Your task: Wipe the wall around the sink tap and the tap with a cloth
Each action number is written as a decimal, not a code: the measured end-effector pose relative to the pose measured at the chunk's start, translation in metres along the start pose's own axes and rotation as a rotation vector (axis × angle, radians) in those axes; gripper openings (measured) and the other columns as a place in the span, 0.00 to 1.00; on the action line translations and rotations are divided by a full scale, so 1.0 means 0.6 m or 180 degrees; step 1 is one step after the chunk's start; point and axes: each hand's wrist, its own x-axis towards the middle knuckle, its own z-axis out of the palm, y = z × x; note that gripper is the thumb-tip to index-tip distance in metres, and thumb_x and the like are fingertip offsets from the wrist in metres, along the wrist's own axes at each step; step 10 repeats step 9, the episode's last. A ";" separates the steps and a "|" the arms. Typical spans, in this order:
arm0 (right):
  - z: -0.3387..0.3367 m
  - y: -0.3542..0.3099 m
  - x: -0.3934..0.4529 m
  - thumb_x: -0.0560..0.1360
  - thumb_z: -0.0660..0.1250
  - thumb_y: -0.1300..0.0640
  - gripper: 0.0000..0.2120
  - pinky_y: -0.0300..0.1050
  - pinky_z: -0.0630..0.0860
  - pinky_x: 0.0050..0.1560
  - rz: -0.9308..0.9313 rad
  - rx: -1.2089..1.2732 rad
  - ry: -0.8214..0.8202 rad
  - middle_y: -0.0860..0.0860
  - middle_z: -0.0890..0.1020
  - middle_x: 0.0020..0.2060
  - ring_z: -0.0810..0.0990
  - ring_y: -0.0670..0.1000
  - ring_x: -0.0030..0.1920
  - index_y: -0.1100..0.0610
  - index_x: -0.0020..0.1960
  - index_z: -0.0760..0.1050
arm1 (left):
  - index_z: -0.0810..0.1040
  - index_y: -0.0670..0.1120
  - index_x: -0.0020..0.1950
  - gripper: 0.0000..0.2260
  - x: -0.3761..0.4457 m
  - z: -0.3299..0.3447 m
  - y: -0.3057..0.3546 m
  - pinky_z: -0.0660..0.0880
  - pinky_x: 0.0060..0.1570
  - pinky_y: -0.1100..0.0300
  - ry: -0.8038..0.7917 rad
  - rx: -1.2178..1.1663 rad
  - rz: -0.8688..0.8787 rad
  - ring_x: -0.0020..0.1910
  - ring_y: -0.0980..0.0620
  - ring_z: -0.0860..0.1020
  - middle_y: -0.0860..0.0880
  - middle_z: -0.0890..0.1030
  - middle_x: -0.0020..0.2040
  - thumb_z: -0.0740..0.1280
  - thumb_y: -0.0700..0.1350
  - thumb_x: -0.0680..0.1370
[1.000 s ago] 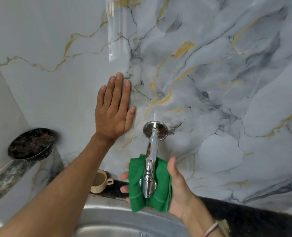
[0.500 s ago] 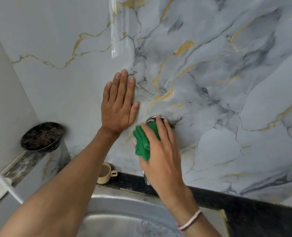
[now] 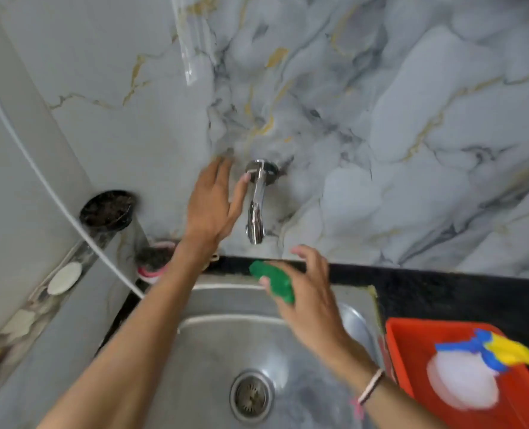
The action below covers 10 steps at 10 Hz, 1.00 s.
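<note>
A: Where is the green cloth [image 3: 276,280]?

B: It is a little below the middle of the frame, bunched up in the right hand [image 3: 308,294]. That hand curls its fingers around the cloth and holds it over the back rim of the steel sink [image 3: 213,345].

A: Is the cloth touching the tap [image 3: 256,209]?

B: No. The shiny tap is above it, in the middle of the frame, sticking out of the marble wall [image 3: 381,134]. The cloth is lower down, apart from it.

A: What about the left hand [image 3: 213,202]?

B: It is open and flat, fingers stretched out, just to the left of the tap. Its thumb tip is right by the top of the tap. The picture is blurry, so I cannot tell if it touches.

A: What else is there?

B: A red tray [image 3: 411,351] sits on the black surface [image 3: 442,292] at the lower right, with a white spray bottle [image 3: 464,382] in it. The bottle has a blue and yellow top. A dark round bowl [image 3: 107,210] is on a ledge at the left, and a white hose [image 3: 56,196] runs down past it. The sink drain [image 3: 251,396] is at the bottom middle.
</note>
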 end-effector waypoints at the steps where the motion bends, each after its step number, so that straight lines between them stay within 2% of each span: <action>1: -0.074 0.036 -0.066 0.75 0.73 0.42 0.12 0.38 0.76 0.64 0.1590 0.2225 -0.0262 0.55 0.87 0.57 0.85 0.53 0.59 0.50 0.51 0.84 | 0.83 0.44 0.58 0.20 -0.134 -0.013 0.090 0.78 0.62 0.54 -0.0413 -0.1086 -0.0446 0.58 0.51 0.79 0.45 0.81 0.59 0.59 0.57 0.85; 2: -0.155 0.098 -0.132 0.67 0.77 0.43 0.18 0.52 0.77 0.69 0.2039 0.3512 -0.0552 0.50 0.90 0.56 0.87 0.50 0.59 0.48 0.55 0.87 | 0.85 0.48 0.52 0.17 -0.258 -0.006 0.187 0.76 0.57 0.61 -0.0547 -0.1446 -0.0919 0.54 0.56 0.78 0.49 0.81 0.55 0.64 0.59 0.82; 3: -0.237 0.142 -0.187 0.67 0.79 0.48 0.25 0.55 0.81 0.65 0.2156 0.3667 -0.0738 0.55 0.88 0.59 0.86 0.53 0.61 0.54 0.62 0.85 | 0.85 0.54 0.53 0.13 -0.338 0.002 0.285 0.80 0.51 0.70 -0.1404 -0.2592 -0.1565 0.54 0.60 0.84 0.52 0.86 0.55 0.68 0.60 0.80; 4: -0.293 0.192 -0.237 0.70 0.78 0.57 0.24 0.57 0.82 0.64 0.2128 0.3333 -0.0812 0.60 0.87 0.59 0.86 0.59 0.61 0.60 0.65 0.82 | 0.84 0.44 0.62 0.12 -0.398 0.044 0.373 0.86 0.53 0.60 -0.2619 -0.3711 -0.2021 0.56 0.49 0.86 0.44 0.88 0.57 0.72 0.46 0.80; 5: -0.313 0.261 -0.295 0.71 0.76 0.73 0.24 0.63 0.79 0.67 0.2257 0.2887 -0.0685 0.67 0.85 0.60 0.84 0.65 0.62 0.66 0.66 0.77 | 0.81 0.35 0.64 0.14 -0.444 0.110 0.441 0.86 0.43 0.62 -0.2578 -0.3325 -0.2481 0.44 0.52 0.87 0.41 0.88 0.55 0.72 0.35 0.78; 6: -0.316 0.330 -0.346 0.68 0.76 0.77 0.24 0.66 0.79 0.66 0.2438 0.2150 -0.0750 0.70 0.85 0.58 0.84 0.68 0.60 0.69 0.63 0.79 | 0.80 0.33 0.64 0.16 -0.495 0.180 0.491 0.87 0.46 0.56 -0.2775 -0.2675 -0.2536 0.44 0.51 0.87 0.36 0.85 0.60 0.74 0.34 0.77; 7: -0.309 0.380 -0.373 0.66 0.80 0.73 0.18 0.62 0.83 0.60 0.2583 0.1196 -0.0813 0.67 0.87 0.54 0.87 0.65 0.56 0.69 0.55 0.83 | 0.79 0.38 0.67 0.20 -0.539 0.224 0.534 0.82 0.62 0.51 -0.2864 -0.1613 -0.2231 0.58 0.45 0.84 0.41 0.85 0.62 0.76 0.42 0.76; 8: -0.295 0.401 -0.387 0.67 0.82 0.61 0.33 0.49 0.77 0.66 0.2617 0.0414 -0.1130 0.59 0.81 0.67 0.80 0.59 0.67 0.63 0.69 0.74 | 0.74 0.41 0.71 0.26 -0.571 0.250 0.558 0.75 0.66 0.55 -0.2930 -0.0826 -0.2058 0.68 0.43 0.78 0.41 0.80 0.68 0.74 0.50 0.77; 9: -0.299 0.419 -0.393 0.70 0.80 0.57 0.41 0.47 0.73 0.70 0.2402 0.0189 -0.1210 0.58 0.73 0.73 0.73 0.58 0.73 0.60 0.77 0.65 | 0.72 0.42 0.72 0.26 -0.580 0.250 0.570 0.73 0.68 0.54 -0.2908 -0.0510 -0.1966 0.70 0.43 0.76 0.41 0.78 0.70 0.72 0.52 0.79; 10: -0.299 0.419 -0.393 0.70 0.80 0.57 0.41 0.47 0.73 0.70 0.2402 0.0189 -0.1210 0.58 0.73 0.73 0.73 0.58 0.73 0.60 0.77 0.65 | 0.72 0.42 0.72 0.26 -0.580 0.250 0.570 0.73 0.68 0.54 -0.2908 -0.0510 -0.1966 0.70 0.43 0.76 0.41 0.78 0.70 0.72 0.52 0.79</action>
